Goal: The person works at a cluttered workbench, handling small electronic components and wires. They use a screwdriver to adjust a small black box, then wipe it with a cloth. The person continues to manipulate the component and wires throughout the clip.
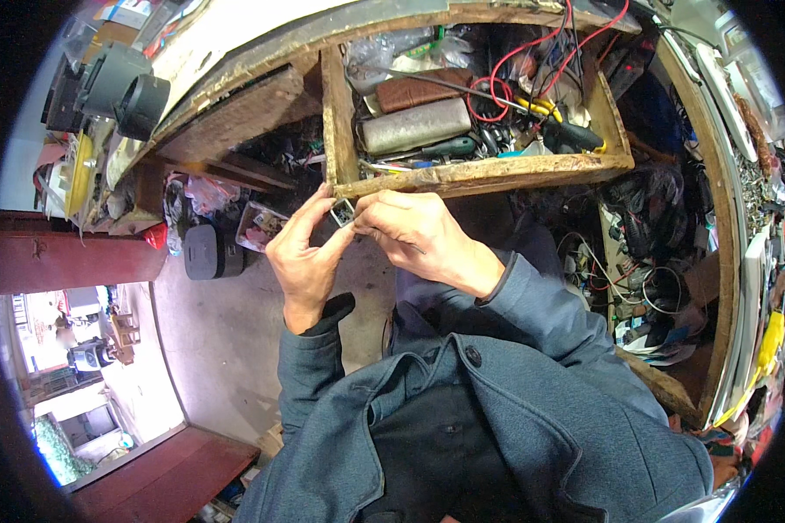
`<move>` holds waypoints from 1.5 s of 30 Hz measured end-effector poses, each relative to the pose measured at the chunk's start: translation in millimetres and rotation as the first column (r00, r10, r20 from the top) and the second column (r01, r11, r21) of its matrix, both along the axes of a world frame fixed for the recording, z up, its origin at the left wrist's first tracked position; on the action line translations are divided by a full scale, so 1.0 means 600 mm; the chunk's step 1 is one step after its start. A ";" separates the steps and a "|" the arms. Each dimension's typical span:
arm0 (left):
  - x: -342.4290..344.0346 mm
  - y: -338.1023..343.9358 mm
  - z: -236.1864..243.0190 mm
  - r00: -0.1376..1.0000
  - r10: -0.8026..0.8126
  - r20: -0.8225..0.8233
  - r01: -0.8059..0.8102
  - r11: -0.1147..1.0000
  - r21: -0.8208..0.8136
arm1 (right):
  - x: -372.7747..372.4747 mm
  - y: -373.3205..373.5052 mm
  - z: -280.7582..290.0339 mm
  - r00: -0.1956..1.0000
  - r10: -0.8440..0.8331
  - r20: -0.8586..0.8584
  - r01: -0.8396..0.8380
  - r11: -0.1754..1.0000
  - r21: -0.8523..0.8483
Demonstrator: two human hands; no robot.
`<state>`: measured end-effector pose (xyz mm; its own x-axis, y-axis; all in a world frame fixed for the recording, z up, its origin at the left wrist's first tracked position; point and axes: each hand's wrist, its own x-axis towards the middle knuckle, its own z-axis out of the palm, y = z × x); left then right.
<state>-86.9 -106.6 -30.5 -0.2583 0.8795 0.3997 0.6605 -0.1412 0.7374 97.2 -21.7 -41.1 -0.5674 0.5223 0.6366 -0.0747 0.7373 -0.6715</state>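
Just in front of an open wooden drawer point(497, 177), both my hands meet around a small square piece point(342, 212) with a pale metallic frame and a dark inside. My left hand point(305, 257) grips it by the edges between thumb and fingers. Close against its right side is my right hand point(427, 231), with thumb and fingers pinched together. A thin dark tip shows below the right fingers, but what it belongs to is hidden. The drawer holds a grey oblong case point(416, 127), a brown case point(423, 89), a yellow-and-black handled tool point(576, 135) and red wire point(494, 65).
At the right, a shelf compartment holds tangled cables point(663, 288) and black bags point(645, 205). A dark grey box point(211, 253) stands on the floor at left. Beyond it is a dark red door panel point(78, 264) beside a bright opening. Black round equipment point(141, 106) sits upper left.
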 end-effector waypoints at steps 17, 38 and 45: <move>0.002 0.003 0.008 1.000 0.012 -0.020 -0.012 1.000 0.004 | -0.007 -0.012 -0.010 0.996 -0.073 -0.043 0.072 0.997 -0.013; 0.003 0.002 0.007 1.000 0.001 -0.027 0.000 1.000 0.016 | -0.010 -0.021 -0.010 0.991 -0.098 -0.096 0.099 0.995 0.007; 0.000 0.001 0.002 1.000 0.000 -0.012 0.000 1.000 0.013 | -0.011 -0.017 -0.014 0.994 -0.086 -0.068 0.088 0.996 0.033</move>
<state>-86.9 -106.2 -29.3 -0.2536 0.8741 0.4144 0.6695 -0.1506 0.7274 90.4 -31.8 -49.2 -0.4771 0.5441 0.6902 -0.0527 0.7662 -0.6404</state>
